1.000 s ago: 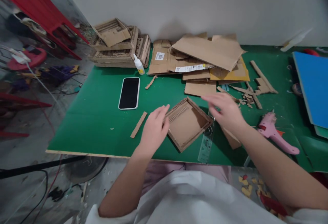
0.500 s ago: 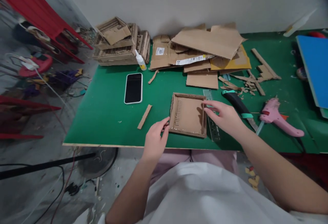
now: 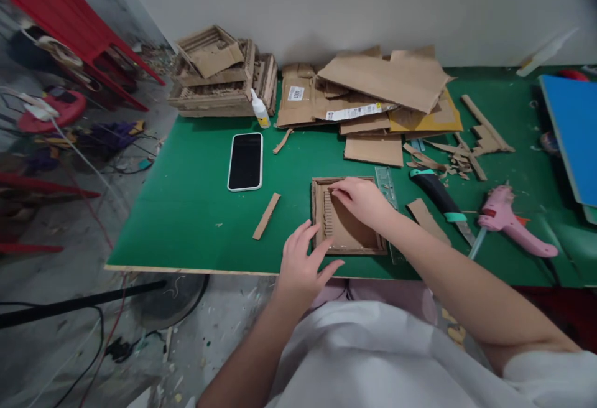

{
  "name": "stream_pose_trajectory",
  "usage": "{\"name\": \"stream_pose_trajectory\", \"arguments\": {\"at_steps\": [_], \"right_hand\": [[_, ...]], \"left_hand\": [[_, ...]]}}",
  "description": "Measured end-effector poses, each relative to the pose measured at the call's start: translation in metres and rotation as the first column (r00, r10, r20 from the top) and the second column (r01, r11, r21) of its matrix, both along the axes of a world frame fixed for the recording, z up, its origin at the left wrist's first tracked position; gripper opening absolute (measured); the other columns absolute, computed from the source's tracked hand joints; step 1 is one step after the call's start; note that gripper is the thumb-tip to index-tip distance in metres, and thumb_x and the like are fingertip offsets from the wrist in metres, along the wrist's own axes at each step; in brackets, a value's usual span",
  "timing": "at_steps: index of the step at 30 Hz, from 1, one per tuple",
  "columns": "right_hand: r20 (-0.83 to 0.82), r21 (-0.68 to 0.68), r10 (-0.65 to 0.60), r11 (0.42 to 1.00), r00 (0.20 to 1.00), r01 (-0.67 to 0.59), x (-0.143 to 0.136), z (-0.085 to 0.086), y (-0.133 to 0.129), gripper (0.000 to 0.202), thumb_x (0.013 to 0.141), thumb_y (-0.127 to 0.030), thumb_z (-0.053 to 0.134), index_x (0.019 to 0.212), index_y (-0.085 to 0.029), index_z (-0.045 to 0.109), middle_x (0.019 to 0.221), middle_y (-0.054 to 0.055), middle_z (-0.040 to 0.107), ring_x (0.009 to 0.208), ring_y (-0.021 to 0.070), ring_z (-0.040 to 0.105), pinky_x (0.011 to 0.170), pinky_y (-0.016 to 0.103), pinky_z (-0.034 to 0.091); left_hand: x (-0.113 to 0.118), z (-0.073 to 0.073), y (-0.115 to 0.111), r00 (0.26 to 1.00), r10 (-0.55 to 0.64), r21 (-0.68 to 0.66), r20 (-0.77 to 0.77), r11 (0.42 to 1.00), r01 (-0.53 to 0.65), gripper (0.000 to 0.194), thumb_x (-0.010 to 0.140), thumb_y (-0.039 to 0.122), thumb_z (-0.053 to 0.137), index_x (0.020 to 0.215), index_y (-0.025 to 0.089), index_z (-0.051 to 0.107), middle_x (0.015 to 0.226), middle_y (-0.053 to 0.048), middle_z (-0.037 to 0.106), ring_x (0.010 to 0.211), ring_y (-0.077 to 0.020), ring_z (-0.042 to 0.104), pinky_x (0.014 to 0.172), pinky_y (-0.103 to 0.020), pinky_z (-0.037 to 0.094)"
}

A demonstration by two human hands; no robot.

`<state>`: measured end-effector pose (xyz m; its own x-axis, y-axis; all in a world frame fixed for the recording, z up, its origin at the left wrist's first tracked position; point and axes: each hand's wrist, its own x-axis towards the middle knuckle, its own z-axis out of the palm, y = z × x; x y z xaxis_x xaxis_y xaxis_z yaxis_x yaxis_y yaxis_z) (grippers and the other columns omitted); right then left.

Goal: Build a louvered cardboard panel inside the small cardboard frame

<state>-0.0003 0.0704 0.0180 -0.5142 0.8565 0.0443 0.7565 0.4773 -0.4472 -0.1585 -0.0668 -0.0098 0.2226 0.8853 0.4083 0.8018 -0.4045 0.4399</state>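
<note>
A shallow square cardboard tray [image 3: 357, 234] lies on the green table near its front edge, with a ribbed cardboard strip [image 3: 328, 218] inside along its left side. My right hand [image 3: 361, 199] reaches over the tray, its fingertips pinched at the top end of the ribbed strip; what they hold, if anything, is too small to make out. At the tray's lower left corner is my left hand [image 3: 305, 259], fingers spread and holding nothing. A clear ruler [image 3: 386, 185] lies beside the tray, partly under my right forearm.
A phone [image 3: 245, 162], a glue bottle [image 3: 260, 111] and a loose strip [image 3: 267, 216] lie left. Behind are stacked cardboard frames [image 3: 214, 106] and cardboard sheets [image 3: 382, 78]. A cutter knife [image 3: 436, 193] and pink glue gun [image 3: 513, 224] lie right, near scraps [image 3: 457, 158].
My right hand has moved left from the tray's right rim to the ribbed strip. My left hand has opened and shifted onto the tray's lower left corner. The view has shifted slightly.
</note>
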Motion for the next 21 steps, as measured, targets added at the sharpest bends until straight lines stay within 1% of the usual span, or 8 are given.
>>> {"name": "stream_pose_trajectory", "arguments": {"at_steps": [4, 9, 16, 21], "right_hand": [[-0.019, 0.012, 0.022, 1.0, 1.0, -0.021, -0.007, -0.006, 0.003, 0.025, 0.087, -0.024, 0.045, 0.101, -0.019, 0.064, 0.097, 0.006, 0.067, 0.089, 0.0193, 0.062, 0.078, 0.031, 0.048], [-0.019, 0.015, 0.005, 1.0, 1.0, -0.005, -0.011, -0.01, 0.001, 0.021, 0.086, -0.022, 0.047, 0.095, -0.017, 0.066, 0.09, 0.006, 0.065, 0.085, 0.0187, 0.06, 0.076, 0.03, 0.047], [-0.036, 0.022, 0.004, 1.0, 0.999, -0.003, -0.012, -0.013, 0.001, 0.02, 0.086, -0.022, 0.045, 0.088, -0.017, 0.064, 0.087, 0.006, 0.064, 0.082, 0.0173, 0.058, 0.073, 0.028, 0.044], [-0.028, 0.082, -0.028, 0.996, 0.999, 0.03, -0.011, -0.011, -0.001, 0.022, 0.088, -0.022, 0.041, 0.093, -0.018, 0.062, 0.088, 0.005, 0.062, 0.08, 0.0158, 0.058, 0.067, 0.025, 0.042]], "left_hand": [[0.001, -0.006, 0.0, 1.0, -0.026, 0.009, 0.007, 1.0, 0.025, 0.029, 0.081, 0.033, 0.059, 0.106, 0.017, 0.059, 0.119, -0.014, 0.052, 0.117, -0.0289, 0.046, 0.091, -0.045, 0.045], [0.002, -0.008, 0.0, 1.0, -0.013, 0.016, 0.013, 1.0, 0.013, 0.023, 0.082, 0.027, 0.057, 0.103, 0.017, 0.06, 0.118, -0.014, 0.053, 0.117, -0.0276, 0.047, 0.091, -0.043, 0.046], [0.002, -0.008, 0.0, 1.0, -0.017, 0.02, 0.01, 1.0, 0.017, 0.021, 0.082, 0.026, 0.057, 0.1, 0.017, 0.061, 0.118, -0.014, 0.054, 0.117, -0.0279, 0.047, 0.09, -0.044, 0.047], [0.001, -0.004, 0.001, 1.0, -0.026, 0.025, -0.009, 0.999, 0.026, 0.025, 0.081, 0.027, 0.057, 0.104, 0.016, 0.06, 0.118, -0.014, 0.055, 0.118, -0.0285, 0.046, 0.092, -0.044, 0.044]]}}
